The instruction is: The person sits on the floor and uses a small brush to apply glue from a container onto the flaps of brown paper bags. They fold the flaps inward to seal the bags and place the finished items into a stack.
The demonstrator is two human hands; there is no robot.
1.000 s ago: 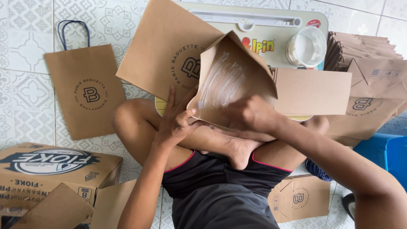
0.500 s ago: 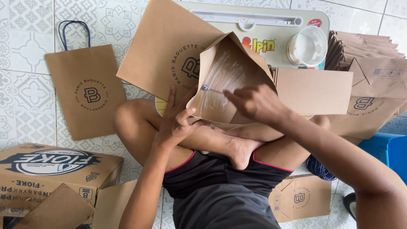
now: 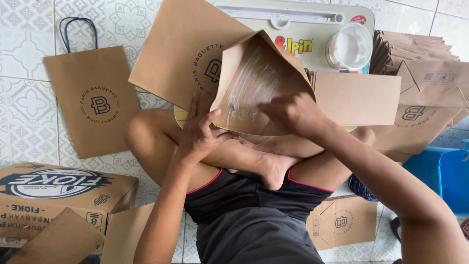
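Nearby, finished bag [image 3: 93, 102] lies left, glue tub [image 3: 349, 46] & bag stack [image 3: 420, 54] right.

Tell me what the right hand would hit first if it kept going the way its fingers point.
The right hand points left across the folded brown flap, whose surface is smeared white. Going straight on, it would probably first meet the left hand's fingers pinning the flap's edge, though depth is unclear.

Finished brown paper bag [image 3: 95, 102] with blue handles, round plastic tub [image 3: 350, 47], printed cardboard box [image 3: 58, 190], blue bin [image 3: 442, 173]
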